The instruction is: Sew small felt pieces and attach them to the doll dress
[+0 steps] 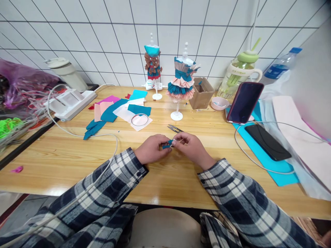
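A small folded piece of teal crepe paper (167,146) sits between my two hands over the table's middle. My left hand (153,148) is closed on its left part, thumb and fingers pinching. My right hand (190,146) pinches its right end, where a pale bit shows between the fingertips. Just beyond my fingers lie small thread snips (173,128). Behind them stands a white mini dress form (176,115) wearing a ruffled teal and pink paper dress (181,82). A second form farther back carries a brown, teal and red paper outfit (153,63).
Coloured paper pieces (112,110) and a wire ring (140,119) lie left of centre. A power strip (73,103) stands at left, its cable crossing the table. At right are a cardboard box (202,93), pink bowl (219,103), propped phone (244,103), flat phone (267,142) and drink bottle (240,74).
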Tool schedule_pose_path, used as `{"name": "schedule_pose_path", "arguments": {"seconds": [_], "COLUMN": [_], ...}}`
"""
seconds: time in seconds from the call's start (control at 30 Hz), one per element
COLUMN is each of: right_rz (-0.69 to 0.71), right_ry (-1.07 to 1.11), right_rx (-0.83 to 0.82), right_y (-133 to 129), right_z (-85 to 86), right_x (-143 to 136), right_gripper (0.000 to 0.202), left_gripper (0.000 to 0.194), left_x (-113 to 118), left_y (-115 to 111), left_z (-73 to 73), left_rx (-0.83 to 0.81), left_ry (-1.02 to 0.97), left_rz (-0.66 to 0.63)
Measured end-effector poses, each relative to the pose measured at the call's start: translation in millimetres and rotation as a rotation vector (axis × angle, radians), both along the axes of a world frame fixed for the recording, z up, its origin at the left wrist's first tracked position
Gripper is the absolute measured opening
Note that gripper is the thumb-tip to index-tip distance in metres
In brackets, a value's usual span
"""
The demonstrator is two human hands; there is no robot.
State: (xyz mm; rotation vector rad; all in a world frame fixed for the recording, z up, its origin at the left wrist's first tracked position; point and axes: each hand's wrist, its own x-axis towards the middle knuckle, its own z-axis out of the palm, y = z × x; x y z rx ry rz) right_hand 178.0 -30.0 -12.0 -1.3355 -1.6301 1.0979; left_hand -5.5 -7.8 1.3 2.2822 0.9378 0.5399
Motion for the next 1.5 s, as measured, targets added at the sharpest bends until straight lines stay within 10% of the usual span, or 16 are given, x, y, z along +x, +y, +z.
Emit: {"name": "schedule_pose_path", "arguments": {"seconds": [0.4,0.87,1.5], "right_rz": [-0.020,0.003,-0.078], "right_ry": [0.450,-0.141,-0.340], "right_rx": [-0.394,0.174,0.355], "right_y": [-3,-5,-13], "right_z": [7.6,2.2,12.6], "right_x": [0,-6,-6], "right_gripper": [0.028,0.009,0.015], "left_gripper": [0.032,0.034,0.033], "left_x": [0,4,4], "left_y": [1,-2,-3], "left_z": [2.8,-0.1,-0.9], "left_rx": [-0.196,-0.317,-0.161], "left_ry": [-0.147,-0.275,-0.073], "left_rz": [0.126,0.290,0.294]}}
